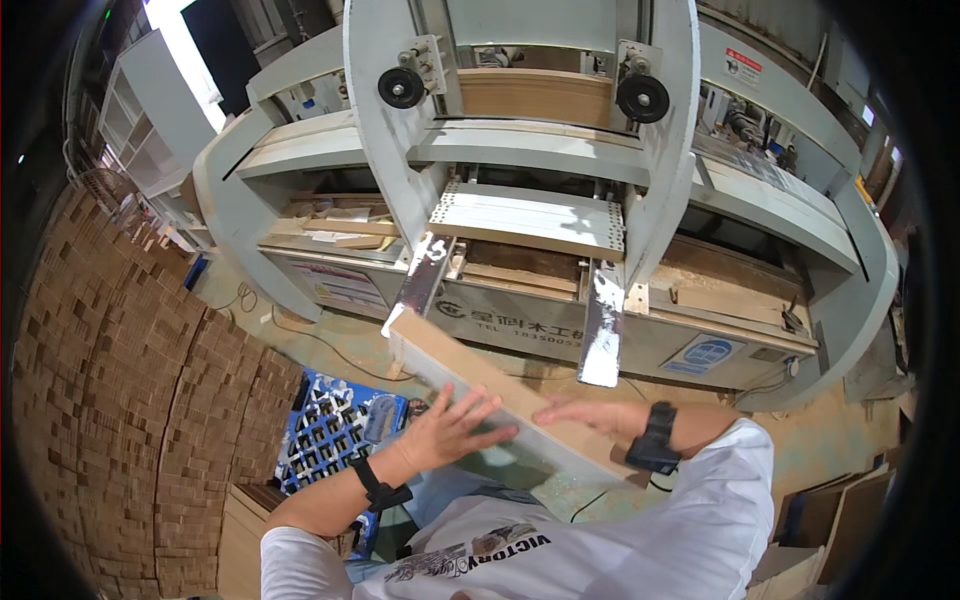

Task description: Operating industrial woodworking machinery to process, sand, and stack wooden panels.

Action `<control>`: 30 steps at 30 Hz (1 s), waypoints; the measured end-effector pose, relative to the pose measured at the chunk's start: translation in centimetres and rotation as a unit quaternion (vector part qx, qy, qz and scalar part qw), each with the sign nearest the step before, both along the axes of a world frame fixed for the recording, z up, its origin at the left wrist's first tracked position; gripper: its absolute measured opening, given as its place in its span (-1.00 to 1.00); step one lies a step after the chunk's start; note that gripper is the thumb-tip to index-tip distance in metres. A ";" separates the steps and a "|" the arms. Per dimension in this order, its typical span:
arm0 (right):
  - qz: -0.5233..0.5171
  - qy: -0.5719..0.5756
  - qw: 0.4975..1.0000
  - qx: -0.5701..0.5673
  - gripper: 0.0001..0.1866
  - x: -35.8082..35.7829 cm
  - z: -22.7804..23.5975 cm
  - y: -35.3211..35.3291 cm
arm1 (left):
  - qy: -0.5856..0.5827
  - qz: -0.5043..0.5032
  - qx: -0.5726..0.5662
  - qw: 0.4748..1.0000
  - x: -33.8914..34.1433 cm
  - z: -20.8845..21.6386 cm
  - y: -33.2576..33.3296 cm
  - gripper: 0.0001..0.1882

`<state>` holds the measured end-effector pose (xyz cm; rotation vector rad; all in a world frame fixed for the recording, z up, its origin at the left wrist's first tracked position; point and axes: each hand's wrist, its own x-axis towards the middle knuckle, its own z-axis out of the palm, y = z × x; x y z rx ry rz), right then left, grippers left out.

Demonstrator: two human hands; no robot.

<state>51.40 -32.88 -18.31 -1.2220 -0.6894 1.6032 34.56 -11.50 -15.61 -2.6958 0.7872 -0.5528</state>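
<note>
A large pale grey-green machine spans the far side, its two uprights rising at the middle and a brown board showing between them. Along the left stands a high mass of stacked brown wood pieces, many small edges facing out. The person's white shirt fills the near middle. Between the wood and the person lies a blue lattice pallet, with a rounded greyish object on its right part, too unclear to name. The long wooden block, tan on its upper face and whitish on its near side, is just in front of the person, slanting from far left to near right; whether it is one piece or several set together cannot be told. Its far left end is by the tip of the left metal arm; contact there is unclear. The right metal arm reaches out from the machine, and a white panel with rows of holes lies across behind both arms. The left hand is spread against the block's whitish side, fingers apart; the right hand lies along the tan face, fingers nearly straight. Neither is seen curled around the block, and its underside is hidden. Smallest are the black wristbands and two black handwheels.
</note>
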 end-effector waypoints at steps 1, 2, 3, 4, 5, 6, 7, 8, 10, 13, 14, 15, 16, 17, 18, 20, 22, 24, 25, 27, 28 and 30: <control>-0.012 -0.040 0.999 0.024 -0.31 1.4 0.7 0.0 | 0.005 0.043 -0.103 0.994 0.5 -0.1 0.0 -0.38; -0.017 -0.195 0.980 0.023 -0.17 3.1 1.3 -0.1 | 0.017 0.087 -0.202 0.975 1.2 -0.3 0.2 -0.36; -0.056 -0.388 0.920 0.019 -0.10 4.4 1.7 -0.3 | -0.106 0.068 -0.287 0.950 2.1 -0.5 0.8 -0.30; -0.044 -0.559 0.828 -0.025 -0.07 6.0 2.2 -1.2 | -0.114 0.057 -0.282 0.951 3.0 -0.9 1.3 -0.30; -0.045 -0.656 0.750 -0.075 -0.06 7.0 2.4 -2.1 | -0.116 0.133 -0.413 0.893 3.8 -1.6 1.8 -0.31; -0.045 -0.651 0.753 -0.083 -0.06 7.6 2.1 -2.6 | -0.115 0.222 -0.526 0.813 4.8 -2.4 2.4 -0.32; -0.042 -0.722 0.685 -0.083 -0.05 8.2 1.9 -3.1 | -0.116 0.204 -0.533 0.813 6.3 -3.5 3.3 -0.32; -0.031 -0.791 0.602 -0.104 -0.04 8.8 1.5 -3.5 | -0.062 0.248 -0.628 0.735 8.0 -4.6 4.1 -0.33; -0.025 -0.780 0.616 -0.104 -0.06 9.1 0.4 -3.9 | 0.000 0.287 -0.710 0.643 10.6 -7.0 5.3 -0.33; -0.034 -0.770 0.631 -0.087 -0.12 9.9 -0.6 -4.5 | 0.115 0.348 -0.730 0.577 13.9 -8.9 5.9 -0.28; -0.039 -0.768 0.632 -0.090 -0.12 9.9 -0.7 -4.6 | 0.105 0.333 -0.727 0.591 14.8 -8.8 6.1 -0.28; -0.037 -0.780 0.619 -0.081 -0.11 9.9 -0.8 -4.6 | 0.115 0.317 -0.717 0.610 15.5 -8.6 6.3 -0.29; -0.031 -0.798 0.597 -0.081 -0.10 9.8 -0.8 -4.6 | 0.126 0.302 -0.707 0.627 15.9 -8.3 6.3 -0.29; -0.032 -0.805 0.587 -0.080 -0.10 9.8 -0.8 -4.6 | 0.195 0.272 -0.783 0.524 16.3 -7.9 6.2 -0.31; -0.032 -0.794 0.602 -0.072 -0.10 9.7 -0.8 -4.5 | 0.194 0.270 -0.781 0.528 16.6 -7.5 6.1 -0.31; -0.043 -0.779 0.621 -0.072 -0.11 10.0 -0.7 -5.0 | 0.289 0.239 -0.823 0.426 17.1 -7.2 5.7 -0.34; -0.095 -0.775 0.620 -0.078 -0.13 10.8 -0.7 -6.4 | 0.284 0.234 -0.805 0.465 17.5 -7.3 5.2 -0.35; -0.238 -0.747 0.615 -0.085 -0.16 12.5 -1.0 -8.7 | 0.280 0.231 -0.786 0.500 17.7 -7.8 4.9 -0.36; -0.337 -0.735 0.583 -0.077 -0.19 13.4 -1.1 -10.7 | 0.279 0.225 -0.785 0.506 17.6 -8.1 4.9 -0.38; -0.445 -0.670 0.564 -0.186 -0.27 14.8 -1.6 -14.9 | 0.278 0.218 -0.786 0.508 17.2 -8.5 4.8 -0.41; -0.439 -0.672 0.570 -0.173 -0.27 15.3 -2.4 -16.0 | 0.272 0.191 -0.806 0.490 17.0 -8.7 4.8 -0.41; -0.515 -0.502 0.689 -0.095 -0.35 15.1 -4.0 -17.6 | 0.269 0.161 -0.823 0.474 16.6 -9.0 4.7 -0.42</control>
